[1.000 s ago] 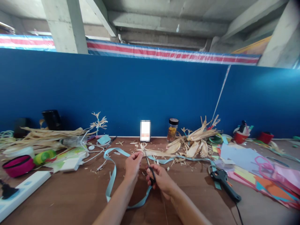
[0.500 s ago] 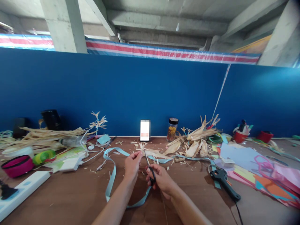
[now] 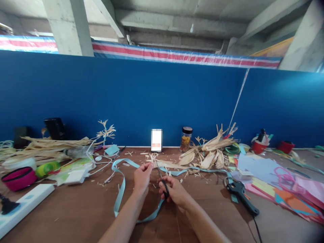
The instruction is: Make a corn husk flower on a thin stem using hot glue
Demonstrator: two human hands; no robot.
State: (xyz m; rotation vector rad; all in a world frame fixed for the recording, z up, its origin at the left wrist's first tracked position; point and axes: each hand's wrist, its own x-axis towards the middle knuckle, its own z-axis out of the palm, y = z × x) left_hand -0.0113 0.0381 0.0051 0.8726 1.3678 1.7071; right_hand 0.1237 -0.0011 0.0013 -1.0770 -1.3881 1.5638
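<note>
2 hands, mid-tabletop (image 3: 88, 216). L hand (image 3: 142, 176): fingers pinching 1 small pale husk pc (image 3: 153, 158), frayed end pointing away from wearer; strand count too small to tell. R hand (image 3: 176, 190): fingers gripping 1 pr scissors (image 3: 165, 189) by blk handles; tips point away & slightly L, next to husk pc, long axis approx fwd-back. Can't tell if blades touch it. Lt-blue ribbon (image 3: 122, 191) loops L of & below hands, no. of lengths unclear. Also 1 lidded jar (image 3: 185, 141) at back, 1 glue gun (image 3: 241, 195) on R, 1 wht power strip (image 3: 30, 207) far L, 2 red containers (image 3: 259, 147) back R.
</note>
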